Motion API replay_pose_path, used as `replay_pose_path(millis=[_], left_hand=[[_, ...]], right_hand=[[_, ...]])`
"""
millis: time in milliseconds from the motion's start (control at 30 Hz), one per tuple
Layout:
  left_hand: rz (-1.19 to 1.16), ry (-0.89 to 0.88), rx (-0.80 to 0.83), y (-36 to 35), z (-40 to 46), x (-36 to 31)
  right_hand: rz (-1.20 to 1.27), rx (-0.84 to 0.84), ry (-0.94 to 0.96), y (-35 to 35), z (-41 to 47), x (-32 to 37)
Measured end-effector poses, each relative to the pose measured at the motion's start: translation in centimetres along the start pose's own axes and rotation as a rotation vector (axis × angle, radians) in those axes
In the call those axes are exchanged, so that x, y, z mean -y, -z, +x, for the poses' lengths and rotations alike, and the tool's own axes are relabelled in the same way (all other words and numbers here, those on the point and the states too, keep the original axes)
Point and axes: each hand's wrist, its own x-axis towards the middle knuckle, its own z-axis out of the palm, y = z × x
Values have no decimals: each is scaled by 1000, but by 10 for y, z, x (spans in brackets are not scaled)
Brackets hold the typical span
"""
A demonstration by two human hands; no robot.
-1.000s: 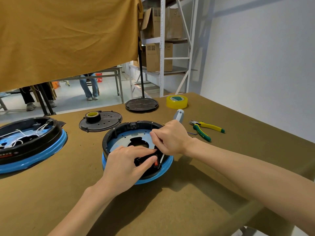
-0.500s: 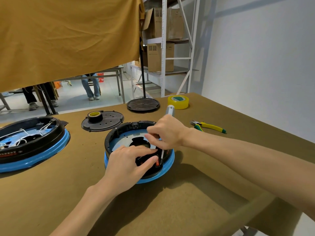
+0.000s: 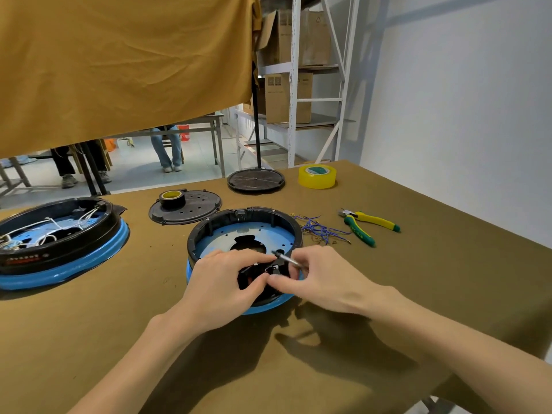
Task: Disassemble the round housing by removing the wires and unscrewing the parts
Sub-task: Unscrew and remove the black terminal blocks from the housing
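The round black plastic housing with a blue base ring [image 3: 245, 231] sits near the middle of the brown cloth-covered table [image 3: 89, 339], its blue metal floor plate open to view. Both hands meet over its near rim. The left hand [image 3: 221, 285] rests on the rim with its fingers curled, pinching a small black part [image 3: 270, 268] between forefinger and thumb at the housing's near wall. The right hand [image 3: 325, 282] grips a slim silver-shafted screwdriver [image 3: 286, 258], whose tip points left toward that same part; the thumb of this hand touches the part too. Just beside the housing on the right lies a loose bunch of cut blue wires [image 3: 322, 231], and beyond them yellow-and-green handled pliers [image 3: 367, 225]. A second black-and-blue housing holding white wires [image 3: 56, 237] stands well apart on the left. A flat black perforated lid [image 3: 197, 209] carries a black tape roll [image 3: 171, 199], and a yellow tape roll [image 3: 317, 176] stands near the far edge.
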Motion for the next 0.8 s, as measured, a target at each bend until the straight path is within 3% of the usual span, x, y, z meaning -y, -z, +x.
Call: replay_pose_path(millis=[167,333,433,533,667,800], left_hand=[[-5,-5,-19,0,-1,2],[27,-43,-75,-3,-3,0],[54,-51,-81,-5,-4,1],[63,-65,-87,-5,-5,0],[83,-77,-95,-5,-6,-1],[83,-82,-89,-4,-6,-1]], right_hand=[[-113,-92,110,-11,-6,10],[95,-172,128,-1,-10,0],[150,-326,88,11,-6,-18],[-74,-421,-4,22,3,-47],[-622,-269,-160,33,12,-91],[-583,-218,-286,36,17,-116]])
